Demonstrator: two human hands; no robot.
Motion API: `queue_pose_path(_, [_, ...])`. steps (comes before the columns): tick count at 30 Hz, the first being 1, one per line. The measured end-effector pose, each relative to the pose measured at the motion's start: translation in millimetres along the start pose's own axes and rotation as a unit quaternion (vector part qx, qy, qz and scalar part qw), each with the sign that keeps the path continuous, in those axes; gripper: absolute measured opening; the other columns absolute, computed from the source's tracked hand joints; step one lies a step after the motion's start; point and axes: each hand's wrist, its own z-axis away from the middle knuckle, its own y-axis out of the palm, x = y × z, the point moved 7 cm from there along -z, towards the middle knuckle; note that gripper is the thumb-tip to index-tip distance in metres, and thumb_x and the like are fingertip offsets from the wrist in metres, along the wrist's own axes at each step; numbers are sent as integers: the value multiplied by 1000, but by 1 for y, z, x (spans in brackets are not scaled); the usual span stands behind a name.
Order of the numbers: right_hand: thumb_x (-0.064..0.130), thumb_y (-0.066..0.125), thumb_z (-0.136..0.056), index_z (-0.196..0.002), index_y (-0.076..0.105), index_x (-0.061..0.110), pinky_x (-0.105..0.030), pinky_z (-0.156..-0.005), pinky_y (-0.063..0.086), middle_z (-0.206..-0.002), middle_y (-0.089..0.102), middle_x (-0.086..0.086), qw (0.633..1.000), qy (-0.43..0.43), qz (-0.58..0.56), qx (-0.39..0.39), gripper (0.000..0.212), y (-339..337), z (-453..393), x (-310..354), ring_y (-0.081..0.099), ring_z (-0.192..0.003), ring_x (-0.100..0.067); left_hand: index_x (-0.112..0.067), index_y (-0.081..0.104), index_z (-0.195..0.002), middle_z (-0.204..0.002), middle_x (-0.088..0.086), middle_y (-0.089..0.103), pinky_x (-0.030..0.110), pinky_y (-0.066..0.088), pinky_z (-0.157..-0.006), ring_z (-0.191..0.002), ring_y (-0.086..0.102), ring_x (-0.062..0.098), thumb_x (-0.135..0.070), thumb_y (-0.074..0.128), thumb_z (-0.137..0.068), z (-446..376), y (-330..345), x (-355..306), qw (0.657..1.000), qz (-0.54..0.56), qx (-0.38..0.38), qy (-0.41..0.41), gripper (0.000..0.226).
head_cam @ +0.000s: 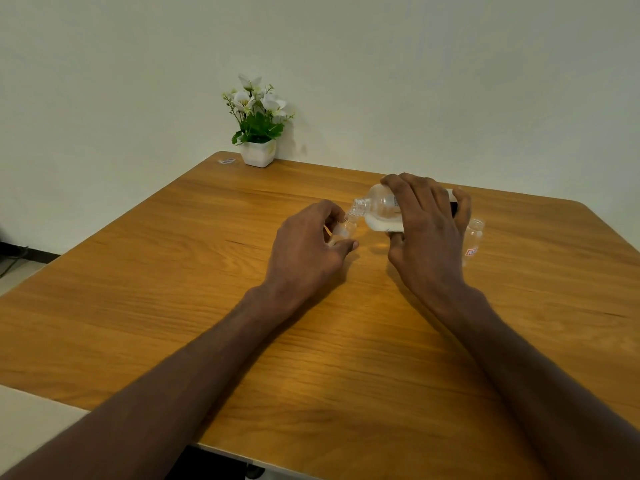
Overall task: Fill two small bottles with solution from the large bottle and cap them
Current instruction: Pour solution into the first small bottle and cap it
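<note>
a: what is the right hand [427, 230] doing?

b: it is wrapped over the large bottle [381, 211], fingers curled across the top and thumb underneath, holding it tipped nearly on its side with the uncapped neck pointing left. a little white liquid pools in the low side of the bottle.

a: and the left hand [308, 245]?

b: it is closed loosely round a small bottle [344, 228], thumb in front and fingers behind, holding it on or just above the table. the small bottle leans so its open mouth meets the mouth of the large one; the two necks touch or nearly touch. how much liquid is inside the small bottle cannot be told.

a: where is the other small bottle?

b: the second small bottle [473, 242] stands upright on the table just right of the right hand, partly hidden behind it. it is clear, has no cap on, and shows a red and white label low down.

a: what lies around them?

b: a wooden table [173, 306] with rounded corners. at its far corner sits a white pot of white flowers [258, 133], well apart from the hands, with a small scrap [225, 161] beside it. behind is a plain pale wall [450, 81].
</note>
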Motion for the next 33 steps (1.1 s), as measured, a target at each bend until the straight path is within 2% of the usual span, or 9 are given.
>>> queue_pose_path(33, [3, 81, -72, -148, 47, 24, -61, -121, 21, -148, 52, -2, 1000, -8, 3, -9, 86, 0, -1, 1, 43, -144, -27, -24, 67, -112, -99, -12, 68, 38, 58, -75, -83, 63, 8, -40, 85, -79, -1, 0, 3, 1000, -2, -6, 4, 41])
